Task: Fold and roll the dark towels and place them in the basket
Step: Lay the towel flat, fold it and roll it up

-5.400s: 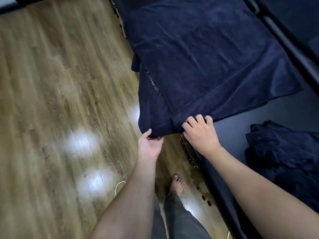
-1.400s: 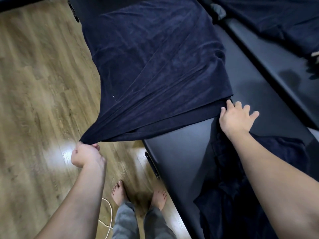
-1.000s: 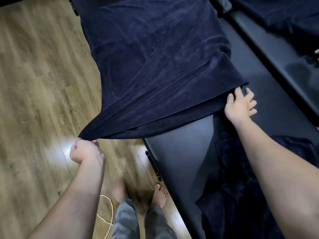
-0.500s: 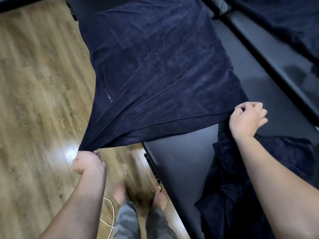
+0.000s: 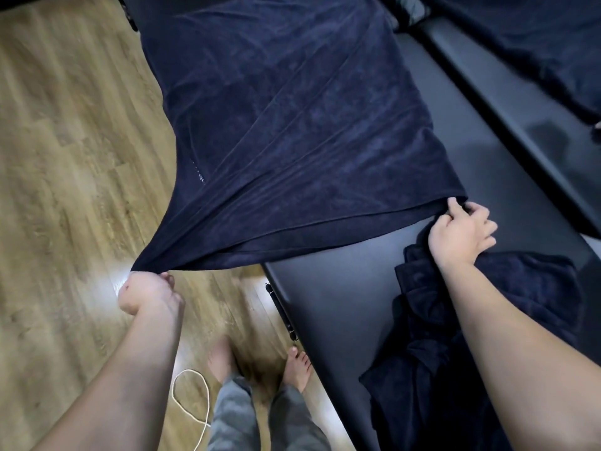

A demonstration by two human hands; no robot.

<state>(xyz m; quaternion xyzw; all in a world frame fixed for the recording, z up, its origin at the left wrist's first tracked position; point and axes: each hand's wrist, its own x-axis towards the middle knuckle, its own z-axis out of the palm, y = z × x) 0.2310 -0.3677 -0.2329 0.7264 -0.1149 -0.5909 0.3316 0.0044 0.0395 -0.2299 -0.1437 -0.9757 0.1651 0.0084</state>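
The left hand (image 5: pixel 148 292) is clenched on the near corner of a dark towel (image 5: pixel 292 125), drawn out past the edge of the black tabletop (image 5: pixel 341 304) and over the wooden floor (image 5: pixel 65 157). The right hand (image 5: pixel 460 229) has its grip closed on the other near corner, low against the tabletop. Between the two grips the towel's near hem runs fairly taut, while diagonal creases fan across the cloth that lies spread up the tabletop. A second dark towel (image 5: pixel 455 353) sits crumpled under the right forearm, and a white cord (image 5: pixel 192 398) loops on the floor by bare feet. No basket is in view. The step appears to be squaring the towel for a fold; doing it well likely means matching tension in both grips, bringing the left corner back level with the right, and letting the creases flatten before folding over.
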